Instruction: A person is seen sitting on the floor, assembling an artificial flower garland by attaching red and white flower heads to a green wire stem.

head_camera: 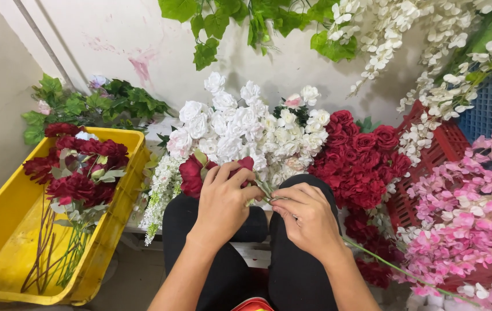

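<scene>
In yellow crate (9, 230), dark red flowers (78, 167)

This looks like a back corner of an artificial-flower workshop or stockroom. Bundles of white fabric roses (240, 129), dark red roses (361, 155) and pink blossom sprays (470, 213) are heaped against a stained, bare plaster wall (125, 46). A yellow plastic crate (4, 230) holds more red stems, a red plastic crate (430, 150) stands behind, and white hanging garlands (396, 34) and green leaf vines (228, 23) dangle overhead.
</scene>
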